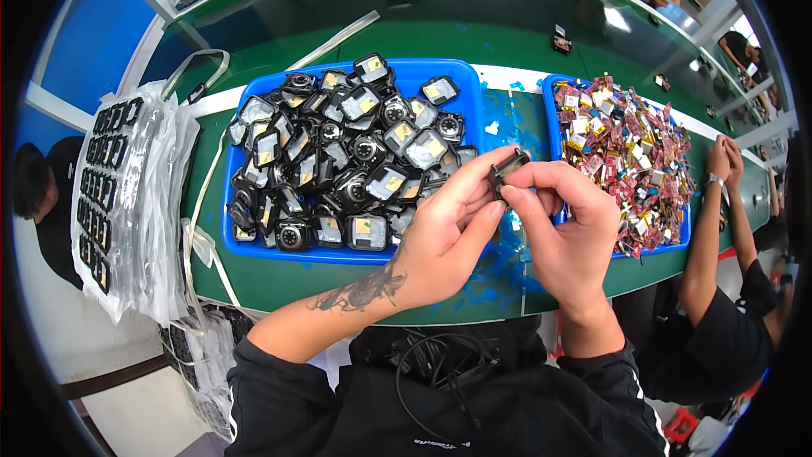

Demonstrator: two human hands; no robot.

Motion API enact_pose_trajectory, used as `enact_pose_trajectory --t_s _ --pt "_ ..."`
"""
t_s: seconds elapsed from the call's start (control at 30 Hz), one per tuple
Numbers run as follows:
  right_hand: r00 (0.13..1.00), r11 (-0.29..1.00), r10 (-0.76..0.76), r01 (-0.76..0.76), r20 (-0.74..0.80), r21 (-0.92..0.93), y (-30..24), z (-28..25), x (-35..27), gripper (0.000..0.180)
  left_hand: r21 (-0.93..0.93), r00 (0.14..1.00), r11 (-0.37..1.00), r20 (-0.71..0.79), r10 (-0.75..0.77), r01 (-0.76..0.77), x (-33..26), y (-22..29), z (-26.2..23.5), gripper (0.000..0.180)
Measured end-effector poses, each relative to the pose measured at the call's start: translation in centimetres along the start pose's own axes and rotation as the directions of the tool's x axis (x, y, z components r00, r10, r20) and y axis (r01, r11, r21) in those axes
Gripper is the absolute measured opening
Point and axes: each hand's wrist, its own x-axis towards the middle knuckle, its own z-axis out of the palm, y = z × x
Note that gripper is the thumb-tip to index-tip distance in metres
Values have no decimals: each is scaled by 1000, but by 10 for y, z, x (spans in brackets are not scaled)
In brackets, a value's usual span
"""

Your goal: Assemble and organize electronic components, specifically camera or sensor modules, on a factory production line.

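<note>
Both hands: we are pinching a small black casing (507, 171), left hand (448, 228) and right hand (568, 228) each clenching it.
Risk: casing may be slipping down into the blue tray (338, 254) if our fingertips are loosening.

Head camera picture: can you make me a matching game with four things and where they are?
Things:
1. small black part
2. black square casings
3. little red and white pieces
4. clear bags of black parts

Places:
A. in the blue tray on the right
B. at the table's left end
C. pinched between both hands
D. heaped in the blue tray on the left

Pairs: 1-C, 2-D, 3-A, 4-B
</note>
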Motion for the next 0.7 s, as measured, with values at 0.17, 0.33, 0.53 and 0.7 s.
enact_pose_trajectory --t_s 0.17,0.33,0.53,0.7 --pt "1000 998 -20 21 17 -53 -1 -1 1 11 179 999 983 -1 38 -37 -3 -7 -2 49" --pt "995 996 -88 87 -48 -26 4 -2 -2 34 119 999 992 -7 -48 49 -6 -4 1 46" --pt "998 983 28 -19 -48 182 14 -5 0 30 -9 998 998 -20 -65 65 -1 3 1 54" --pt "949 847 251 -311 191 431 13 -16 -15 29 -228 986 973 -154 -64 27 7 2 0 52"
